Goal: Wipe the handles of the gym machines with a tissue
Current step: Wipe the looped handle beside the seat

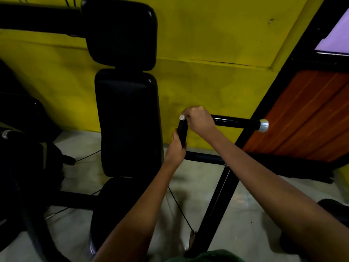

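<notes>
Forearms reach out from low in the view toward a bent black handle (182, 132) on the right side of the gym machine. Left hand (175, 148) is curled round the short upright part of that handle, just under the bend, apparently to steady it. Right hand (198, 120) sits on top of the corner where the upright turns into the horizontal bar (236, 122), fingers closed over a small wad of white tissue (182, 117) that peeks out at the knuckle side. So the tissue is pressed right on the bend, and both hands are close together, one above the other, each clamped on the handle.

My guess is the corner is being rubbed now, with the long bar out to its silver end cap (264, 125) not yet reached; a sideways slide along it would come next.

Behind the hands stands the black padded backrest (128, 121) with its headrest (120, 33) above, then the yellow wall (207, 44) and a wooden door panel (311, 114) at right.
</notes>
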`<state>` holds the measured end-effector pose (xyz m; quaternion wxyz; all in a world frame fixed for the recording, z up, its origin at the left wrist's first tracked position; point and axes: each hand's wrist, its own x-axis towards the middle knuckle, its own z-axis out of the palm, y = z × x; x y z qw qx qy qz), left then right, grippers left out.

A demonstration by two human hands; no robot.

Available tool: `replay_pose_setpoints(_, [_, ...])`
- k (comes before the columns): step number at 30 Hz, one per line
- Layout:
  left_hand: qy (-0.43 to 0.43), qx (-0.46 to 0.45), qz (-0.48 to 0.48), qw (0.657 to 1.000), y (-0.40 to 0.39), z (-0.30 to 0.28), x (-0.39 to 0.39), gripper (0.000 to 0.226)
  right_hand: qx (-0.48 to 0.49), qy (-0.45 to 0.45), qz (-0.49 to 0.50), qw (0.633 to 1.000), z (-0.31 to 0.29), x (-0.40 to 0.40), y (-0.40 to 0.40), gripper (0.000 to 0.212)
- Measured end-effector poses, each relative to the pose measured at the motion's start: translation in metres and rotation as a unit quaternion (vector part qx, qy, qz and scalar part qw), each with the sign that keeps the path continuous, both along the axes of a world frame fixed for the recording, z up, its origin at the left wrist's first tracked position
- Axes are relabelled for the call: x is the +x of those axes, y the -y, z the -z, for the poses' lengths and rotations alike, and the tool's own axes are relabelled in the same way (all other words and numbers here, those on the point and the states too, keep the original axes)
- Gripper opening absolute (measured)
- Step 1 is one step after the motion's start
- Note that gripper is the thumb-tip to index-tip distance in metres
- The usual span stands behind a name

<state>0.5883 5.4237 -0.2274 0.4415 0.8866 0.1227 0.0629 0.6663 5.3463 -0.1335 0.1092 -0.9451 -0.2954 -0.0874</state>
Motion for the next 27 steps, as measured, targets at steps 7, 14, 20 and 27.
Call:
replay_pose_setpoints(7, [-0.004,-0.010,0.007,1.000,-0.004,0.001,0.000,0.046,0.070,0.136,-0.161,0.975,0.019,-0.013,0.038,0.027])
replay_pose_setpoints(14, [-0.048,0.017,0.019,0.999,-0.004,-0.012,0.006,0.053,0.140,0.141,-0.114,0.973,0.019,-0.012,0.044,0.022])
replay_pose_setpoints(20, [0.048,0.047,0.029,0.997,-0.009,-0.034,0.009,0.075,0.186,0.182,-0.063,0.963,0.021,-0.013,0.092,0.022])
replay_pose_setpoints(27, [0.116,0.193,0.117,0.967,-0.006,-0.056,0.036,0.063,0.160,0.157,-0.050,0.973,0.024,-0.018,0.097,0.019])
